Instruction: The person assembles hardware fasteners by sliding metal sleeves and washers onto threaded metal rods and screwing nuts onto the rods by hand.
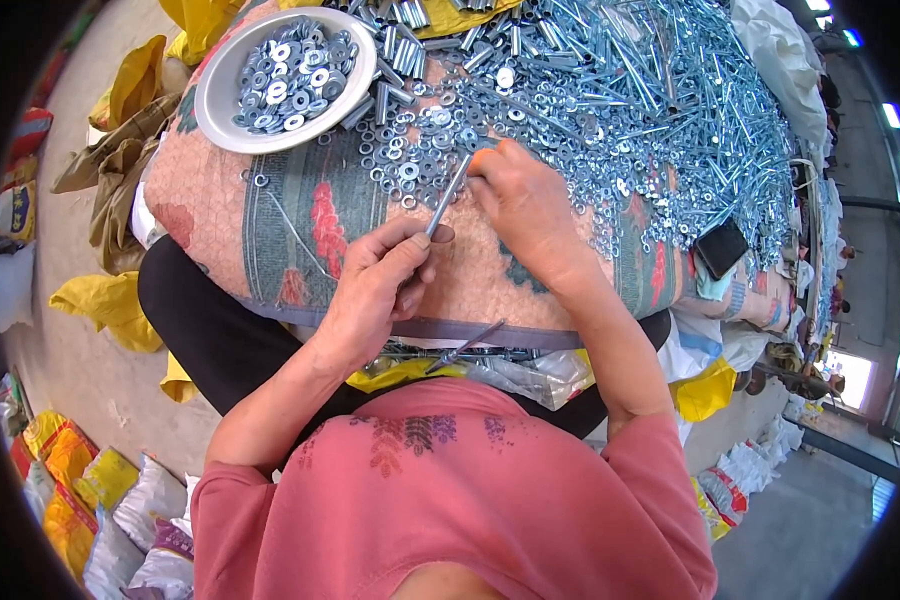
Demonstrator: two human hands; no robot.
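Observation:
A slim metal bolt (448,197), apparently with a sleeve round it, slants up and to the right from my left hand (370,285). My left thumb and fingers are closed on its lower end. Just right of its upper end is my right hand (525,205), its fingers curled and pinched together. Something orange covers a fingertip there; whatever the pinch holds is hidden. Beyond both hands, loose metal washers (415,165) lie scattered on a patterned quilted cloth (480,275). A white bowl (210,112) full of larger washers sits at the far left.
Long bolts (620,60) pile up at the far right, with metal sleeves (405,55) beside the bowl. A black phone-like object (720,248) rests at the right edge. A dark pointed tool (467,347) lies at the near edge. Filled sacks (145,500) stand on the floor.

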